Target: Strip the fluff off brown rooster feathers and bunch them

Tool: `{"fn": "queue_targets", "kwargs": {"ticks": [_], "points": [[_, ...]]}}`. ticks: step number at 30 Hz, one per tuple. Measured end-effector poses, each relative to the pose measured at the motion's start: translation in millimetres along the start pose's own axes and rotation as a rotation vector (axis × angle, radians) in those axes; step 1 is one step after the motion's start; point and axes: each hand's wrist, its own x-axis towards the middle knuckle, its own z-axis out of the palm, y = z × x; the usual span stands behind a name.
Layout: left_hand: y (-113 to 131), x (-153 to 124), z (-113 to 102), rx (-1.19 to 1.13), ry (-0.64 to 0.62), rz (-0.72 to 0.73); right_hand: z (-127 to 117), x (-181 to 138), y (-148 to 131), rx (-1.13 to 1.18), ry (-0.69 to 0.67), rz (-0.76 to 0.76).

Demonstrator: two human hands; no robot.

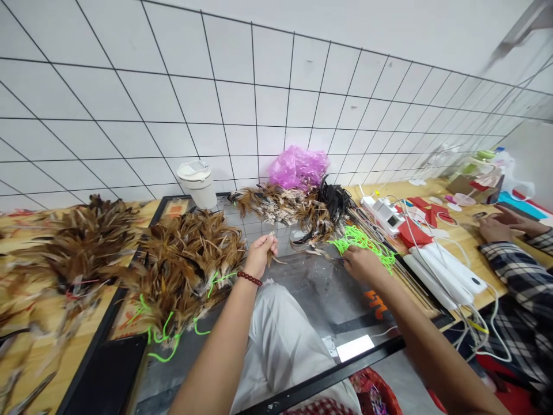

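My left hand is closed in a pinch on a small bunch of brown feathers above the glass-topped table; a dark red bead bracelet sits on that wrist. My right hand rests closed next to a tangle of neon green cord, fingers toward a loose feather; what it grips is hidden. A pile of loose brown and black feathers lies just beyond both hands.
Finished brown feather bundles tied with green cord lie at left, more further left. A white lidded cup and pink plastic bag stand by the tiled wall. White devices with cables and another person's hands are at right.
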Motion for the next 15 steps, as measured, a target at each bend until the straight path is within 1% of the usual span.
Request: {"fn": "queue_targets", "kwargs": {"ticks": [4, 8, 11, 13, 15], "points": [[2, -1, 0, -0.012, 0.002, -0.004, -5, -6, -2, -0.025, 0.088, -0.089], [3, -2, 0, -0.004, -0.009, -0.006, 0, -11, -5, -0.041, 0.053, -0.158], [1, -1, 0, 0.005, -0.013, -0.003, 1, -14, -8, -0.043, 0.096, -0.200], [-1, 0, -1, 0.022, -0.009, 0.008, -6, -15, -11, 0.018, 0.132, -0.217], [-2, 0, 0, 0.053, -0.001, 0.017, -18, -12, -19, 0.154, 0.163, -0.185]]}}
